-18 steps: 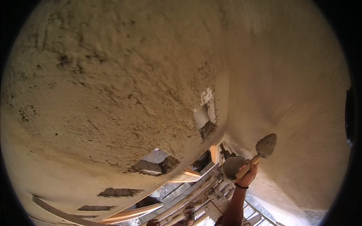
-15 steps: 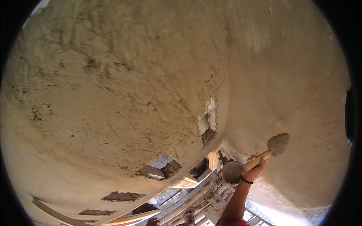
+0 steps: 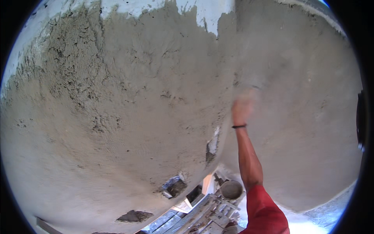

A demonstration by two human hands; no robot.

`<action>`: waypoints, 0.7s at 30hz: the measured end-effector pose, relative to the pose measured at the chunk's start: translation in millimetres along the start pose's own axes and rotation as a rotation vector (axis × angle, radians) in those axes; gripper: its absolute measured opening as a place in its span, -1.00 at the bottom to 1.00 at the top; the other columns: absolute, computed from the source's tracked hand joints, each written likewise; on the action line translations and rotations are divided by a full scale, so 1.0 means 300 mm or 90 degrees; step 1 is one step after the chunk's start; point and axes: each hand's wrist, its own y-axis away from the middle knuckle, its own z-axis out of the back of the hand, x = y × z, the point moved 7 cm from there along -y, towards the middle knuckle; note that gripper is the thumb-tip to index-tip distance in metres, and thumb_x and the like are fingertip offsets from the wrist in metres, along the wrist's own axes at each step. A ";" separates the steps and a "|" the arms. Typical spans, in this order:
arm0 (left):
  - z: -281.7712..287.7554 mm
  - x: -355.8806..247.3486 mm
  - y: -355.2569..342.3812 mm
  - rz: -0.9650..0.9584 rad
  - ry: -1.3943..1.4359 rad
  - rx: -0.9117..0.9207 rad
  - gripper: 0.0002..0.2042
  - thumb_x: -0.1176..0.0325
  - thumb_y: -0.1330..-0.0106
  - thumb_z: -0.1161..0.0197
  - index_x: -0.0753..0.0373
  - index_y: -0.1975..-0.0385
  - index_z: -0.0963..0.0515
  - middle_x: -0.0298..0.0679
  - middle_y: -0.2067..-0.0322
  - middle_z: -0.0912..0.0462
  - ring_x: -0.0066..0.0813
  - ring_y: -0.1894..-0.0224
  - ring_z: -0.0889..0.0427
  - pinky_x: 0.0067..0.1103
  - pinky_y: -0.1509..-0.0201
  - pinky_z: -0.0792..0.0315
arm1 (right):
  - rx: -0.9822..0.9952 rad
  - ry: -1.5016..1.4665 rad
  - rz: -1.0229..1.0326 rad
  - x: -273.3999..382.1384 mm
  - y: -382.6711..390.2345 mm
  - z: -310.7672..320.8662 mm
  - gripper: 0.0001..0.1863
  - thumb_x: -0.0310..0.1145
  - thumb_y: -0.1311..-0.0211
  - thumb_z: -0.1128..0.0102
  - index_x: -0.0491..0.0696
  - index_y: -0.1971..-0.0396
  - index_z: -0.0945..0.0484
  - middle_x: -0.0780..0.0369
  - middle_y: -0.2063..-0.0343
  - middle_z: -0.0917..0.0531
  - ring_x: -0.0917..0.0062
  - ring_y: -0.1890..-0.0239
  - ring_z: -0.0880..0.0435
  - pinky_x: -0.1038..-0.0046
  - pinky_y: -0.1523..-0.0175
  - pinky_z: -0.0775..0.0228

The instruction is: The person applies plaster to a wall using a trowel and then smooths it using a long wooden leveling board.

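Note:
My right hand [image 3: 243, 108], with a dark bracelet at the wrist, is raised against the right wall [image 3: 304, 128], close to the inner corner. Motion smears its fingers, which close round a trowel [image 3: 255, 87]; only a faint, thin edge of the tool shows. Wet grey-brown plaster coats this wall fairly smoothly. Left of the corner, the other wall [image 3: 156, 105] has a rougher coat with dark pits and cracks. Bare white patches [image 3: 210, 15] run along its top. My left hand is out of the picture.
Below the corner, a round pan of mortar [image 3: 231, 190] stands on a platform of wooden planks [image 3: 194, 216]. Rough recesses [image 3: 175, 187] break the left wall low down. A narrow strip [image 3: 46, 225] sticks out at the lower left.
My right hand has swung up and left with the trowel, from beside the pan to the wall near the corner. The view has tilted upward, showing the white patches.

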 end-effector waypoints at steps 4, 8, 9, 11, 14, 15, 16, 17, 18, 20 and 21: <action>0.015 0.014 0.009 0.010 -0.004 0.005 -0.60 0.34 -0.23 -0.13 0.26 -0.06 -0.27 -0.10 0.10 -0.46 -0.12 0.21 -0.52 -0.23 0.40 -0.55 | 0.252 -0.131 0.091 -0.049 0.134 -0.029 -0.43 -0.36 -0.14 -0.04 -0.15 -0.18 -0.18 -0.08 0.05 -0.47 0.06 0.03 -0.48 0.28 -0.03 -0.32; 0.015 0.068 -0.004 0.015 -0.009 0.013 -0.60 0.34 -0.24 -0.13 0.26 -0.06 -0.27 -0.10 0.05 -0.44 -0.10 0.13 -0.50 -0.18 0.37 -0.55 | 0.438 -0.110 -0.013 -0.245 0.438 0.124 -0.47 -0.44 -0.09 -0.07 -0.09 -0.13 -0.27 -0.08 0.18 -0.52 0.02 0.15 -0.51 0.23 0.05 -0.36; 0.022 0.076 0.004 0.014 -0.015 0.012 -0.60 0.34 -0.24 -0.13 0.27 -0.06 -0.27 -0.10 0.03 -0.43 -0.10 0.11 -0.49 -0.17 0.36 -0.55 | 0.450 -0.143 -0.082 -0.301 0.514 0.146 -0.48 -0.42 -0.09 -0.09 -0.07 -0.12 -0.28 -0.01 0.28 -0.55 0.11 0.27 -0.56 0.26 0.16 -0.41; 0.020 0.112 0.018 0.009 -0.022 0.016 -0.60 0.34 -0.24 -0.12 0.27 -0.05 -0.26 -0.10 0.01 -0.42 -0.09 0.07 -0.48 -0.15 0.35 -0.55 | 0.458 -0.266 -0.346 -0.450 0.685 0.203 -0.52 -0.40 -0.11 -0.10 -0.03 -0.08 -0.30 0.13 0.46 -0.54 0.35 0.50 -0.54 0.38 0.40 -0.40; 0.024 0.128 0.029 0.014 -0.023 0.002 -0.61 0.34 -0.23 -0.14 0.29 -0.03 -0.28 -0.08 0.03 -0.43 -0.11 0.08 -0.50 -0.18 0.36 -0.56 | 0.434 -0.429 -0.742 -0.650 0.960 0.290 -0.62 -0.38 -0.15 -0.07 0.02 0.00 -0.34 0.29 0.62 -0.46 0.64 0.71 -0.43 0.57 0.67 -0.30; 0.017 0.110 0.029 -0.024 -0.044 -0.009 -0.61 0.35 -0.21 -0.15 0.31 -0.01 -0.30 -0.07 0.08 -0.46 -0.15 0.13 -0.53 -0.23 0.39 -0.57 | 0.461 -0.405 -0.782 -0.710 1.027 0.315 -0.65 -0.37 -0.15 -0.06 0.02 0.03 -0.35 0.29 0.63 -0.46 0.63 0.70 -0.44 0.57 0.67 -0.30; 0.023 0.116 0.035 0.004 0.013 -0.046 -0.61 0.35 -0.19 -0.17 0.33 0.00 -0.32 -0.05 0.14 -0.48 -0.18 0.18 -0.56 -0.29 0.42 -0.57 | 0.491 -0.383 -0.823 -0.766 1.098 0.339 -0.68 -0.37 -0.15 -0.06 0.01 0.06 -0.36 0.28 0.63 -0.46 0.62 0.70 -0.44 0.57 0.68 -0.30; 0.012 0.118 0.043 0.030 0.017 -0.061 -0.61 0.36 -0.17 -0.18 0.35 0.02 -0.34 -0.04 0.19 -0.51 -0.21 0.22 -0.58 -0.34 0.44 -0.58 | 0.495 -0.355 -0.843 -0.821 1.160 0.385 -0.70 -0.36 -0.16 -0.05 0.02 0.08 -0.36 0.29 0.64 -0.46 0.61 0.71 -0.44 0.56 0.68 -0.29; 0.003 0.102 0.056 0.010 -0.010 -0.068 -0.60 0.36 -0.19 -0.16 0.34 -0.01 -0.31 -0.01 0.17 -0.51 -0.18 0.23 -0.59 -0.31 0.42 -0.57 | 0.498 -0.332 -0.857 -0.873 1.218 0.416 -0.71 -0.35 -0.17 -0.05 0.02 0.09 -0.36 0.29 0.65 -0.46 0.61 0.71 -0.44 0.55 0.69 -0.29; -0.021 0.112 0.108 0.068 -0.015 -0.088 -0.56 0.36 -0.23 -0.10 0.30 -0.10 -0.24 0.06 0.12 -0.49 -0.09 0.29 -0.60 -0.28 0.40 -0.56 | 0.512 -0.236 -0.908 -0.978 1.341 0.491 -0.74 -0.30 -0.19 -0.03 0.02 0.12 -0.37 0.28 0.68 -0.46 0.58 0.74 -0.43 0.53 0.71 -0.28; -0.028 0.118 0.146 0.097 -0.043 -0.095 -0.58 0.37 -0.26 -0.07 0.30 -0.11 -0.23 0.06 0.08 -0.48 -0.06 0.36 -0.61 -0.29 0.39 -0.56 | 0.504 -0.246 -0.935 -1.020 1.395 0.508 -0.74 -0.29 -0.20 -0.03 0.03 0.11 -0.36 0.29 0.68 -0.45 0.59 0.74 -0.42 0.53 0.71 -0.27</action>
